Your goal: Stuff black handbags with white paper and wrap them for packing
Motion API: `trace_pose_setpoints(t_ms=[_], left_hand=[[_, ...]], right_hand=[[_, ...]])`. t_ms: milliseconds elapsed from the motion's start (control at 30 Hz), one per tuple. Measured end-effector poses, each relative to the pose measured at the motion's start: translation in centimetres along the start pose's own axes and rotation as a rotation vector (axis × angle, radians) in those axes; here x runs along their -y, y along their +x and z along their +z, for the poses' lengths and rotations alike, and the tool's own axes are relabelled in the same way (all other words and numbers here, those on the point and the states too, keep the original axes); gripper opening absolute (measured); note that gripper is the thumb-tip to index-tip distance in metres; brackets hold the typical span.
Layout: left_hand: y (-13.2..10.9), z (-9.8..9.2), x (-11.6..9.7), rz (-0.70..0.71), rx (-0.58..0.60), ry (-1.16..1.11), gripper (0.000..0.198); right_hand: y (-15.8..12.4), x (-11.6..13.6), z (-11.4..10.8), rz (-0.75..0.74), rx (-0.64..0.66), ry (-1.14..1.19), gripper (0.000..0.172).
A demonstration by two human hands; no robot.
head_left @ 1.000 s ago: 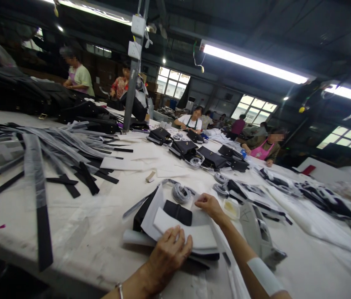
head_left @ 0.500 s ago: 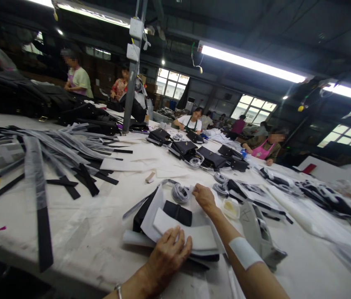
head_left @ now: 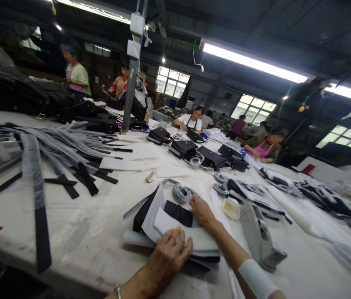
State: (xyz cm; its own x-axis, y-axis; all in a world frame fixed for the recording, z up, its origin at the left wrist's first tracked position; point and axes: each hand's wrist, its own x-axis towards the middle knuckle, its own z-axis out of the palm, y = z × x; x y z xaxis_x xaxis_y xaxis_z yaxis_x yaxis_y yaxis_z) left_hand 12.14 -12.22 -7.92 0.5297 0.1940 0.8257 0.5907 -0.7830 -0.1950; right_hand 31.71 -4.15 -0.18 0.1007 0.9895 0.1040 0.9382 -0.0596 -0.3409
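A black bag [head_left: 142,216] lies on the table in front of me, with white sheets over it. My left hand [head_left: 170,253] rests with fingers apart on a folded white foam sheet [head_left: 190,234], pressing nothing between its fingers. On the far side of the bag my right hand [head_left: 202,211] has its fingers bent together at the edge of the white wrapping; what they pinch is hard to make out. Between the hands lies a flat black piece [head_left: 178,213]. A coiled, wrapped strap [head_left: 181,193] sits just beyond the bag, close to my right fingertips.
Plastic-covered black straps [head_left: 41,207] spread over the left of the white table [head_left: 91,236]. A grey tape dispenser [head_left: 258,236] and small tub [head_left: 230,208] stand to the right. Black bags [head_left: 211,158] lie farther back, near a metal post [head_left: 131,91]. Several people work beyond.
My right hand has moved slightly down and toward me, and the wrapping edge near it has folded down. My left hand has stayed nearly in place.
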Motion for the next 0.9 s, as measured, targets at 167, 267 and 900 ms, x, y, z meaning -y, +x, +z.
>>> trace_pose_setpoints(t_ms=[167, 267, 900], left_hand=[[0.0, -0.1, -0.1, -0.017, 0.023, -0.008, 0.028], [0.0, -0.1, -0.1, -0.027, 0.005, -0.002, 0.028], [0.6, -0.8, 0.0, -0.035, 0.010, -0.035, 0.033]], right_hand=[[-0.8, 0.4, 0.3, -0.110, 0.032, -0.048, 0.013], [-0.7, 0.5, -0.1, -0.134, 0.025, -0.044, 0.014], [-7.8, -0.5, -4.1, -0.377, -0.414, 0.325, 0.015]])
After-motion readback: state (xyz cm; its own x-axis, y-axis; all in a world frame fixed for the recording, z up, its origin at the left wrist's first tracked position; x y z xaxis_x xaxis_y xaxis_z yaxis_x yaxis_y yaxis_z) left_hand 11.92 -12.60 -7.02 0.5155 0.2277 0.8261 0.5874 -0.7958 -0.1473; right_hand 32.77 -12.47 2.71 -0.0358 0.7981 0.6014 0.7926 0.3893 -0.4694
